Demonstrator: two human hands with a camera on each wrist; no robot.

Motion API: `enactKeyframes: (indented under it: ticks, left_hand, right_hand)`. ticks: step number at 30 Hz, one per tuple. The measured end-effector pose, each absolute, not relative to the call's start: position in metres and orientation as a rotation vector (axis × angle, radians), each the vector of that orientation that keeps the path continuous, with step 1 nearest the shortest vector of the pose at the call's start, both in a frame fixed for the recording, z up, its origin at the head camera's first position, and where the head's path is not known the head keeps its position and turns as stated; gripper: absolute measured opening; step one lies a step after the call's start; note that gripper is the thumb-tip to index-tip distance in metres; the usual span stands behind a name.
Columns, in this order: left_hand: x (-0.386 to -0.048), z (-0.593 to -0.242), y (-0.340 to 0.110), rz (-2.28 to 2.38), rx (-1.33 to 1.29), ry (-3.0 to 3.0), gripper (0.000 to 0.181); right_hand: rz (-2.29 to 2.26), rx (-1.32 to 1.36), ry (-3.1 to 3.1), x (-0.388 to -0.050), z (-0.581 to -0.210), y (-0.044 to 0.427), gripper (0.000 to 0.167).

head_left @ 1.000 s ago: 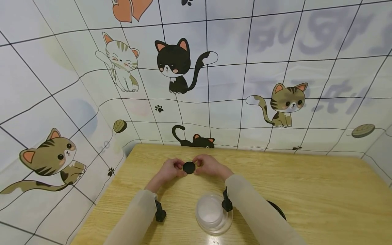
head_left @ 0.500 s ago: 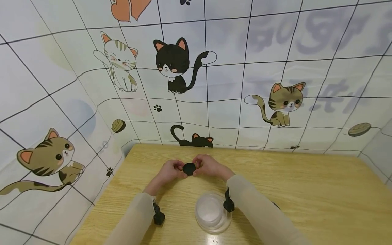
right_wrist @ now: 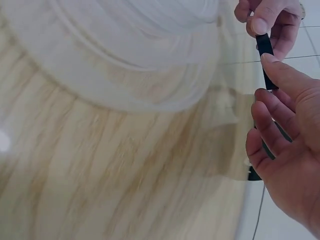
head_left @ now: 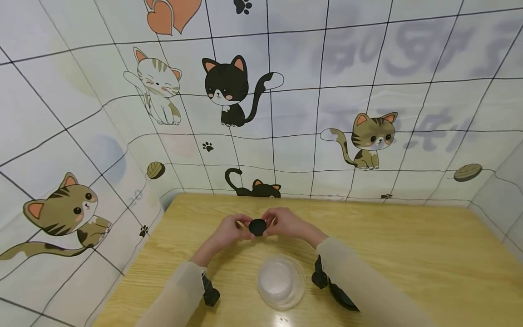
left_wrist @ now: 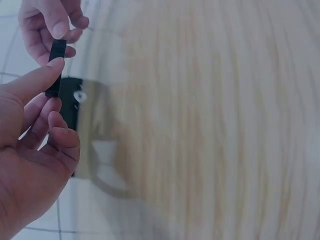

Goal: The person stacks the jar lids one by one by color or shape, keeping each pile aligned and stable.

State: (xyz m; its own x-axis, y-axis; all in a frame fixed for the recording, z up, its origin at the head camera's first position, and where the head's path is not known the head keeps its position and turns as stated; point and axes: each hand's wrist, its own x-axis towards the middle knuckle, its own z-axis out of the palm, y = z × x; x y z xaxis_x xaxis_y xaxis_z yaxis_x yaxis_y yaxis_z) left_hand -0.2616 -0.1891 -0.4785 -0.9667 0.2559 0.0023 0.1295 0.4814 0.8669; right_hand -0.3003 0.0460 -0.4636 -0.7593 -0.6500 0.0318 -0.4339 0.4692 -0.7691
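Near the far edge of the table, both hands hold a small round black lid (head_left: 258, 227) between them, its flat face towards the head camera. My left hand (head_left: 229, 230) pinches its left rim with thumb and fingers, while my right hand (head_left: 287, 223) pinches the opposite side. Seen edge-on in the left wrist view, the lid (left_wrist: 56, 70) is a short black band under the left thumb. The right wrist view shows the right thumb pressing the same band (right_wrist: 266, 62). The lower fingers of both hands curve loosely below it.
A clear plastic bowl-like container (head_left: 274, 279) sits on a wider clear round piece (head_left: 300, 285), nearer the body. Partly hidden under the right sleeve lies a black curved object (head_left: 342, 297). The wooden table (head_left: 400, 254) meets a cat-print wall covering (head_left: 298, 154).
The hands and lid have shifted slightly right and nearer in the head view. The right forearm has swung right, uncovering more of the black curved object. Both hands keep their hold.
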Motion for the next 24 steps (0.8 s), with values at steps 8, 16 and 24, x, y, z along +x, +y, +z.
enactKeyframes:
  ticks: [8,16,24]
  left_hand:
    - [-0.245,-0.458,-0.168,1.539,0.393,2.606,0.044]
    - [-0.229,-0.446,-0.146,1.59,0.475,2.584,0.044]
    - [-0.215,-0.434,-0.128,1.614,0.543,2.587,0.046]
  right_hand:
    - [-1.218,-1.045,2.487,-0.285,-0.448,0.075,0.038]
    - [-1.26,-1.048,2.526,-0.261,-0.439,0.1,0.04]
    - [-1.269,-1.024,2.608,-0.242,-0.428,0.12,0.038]
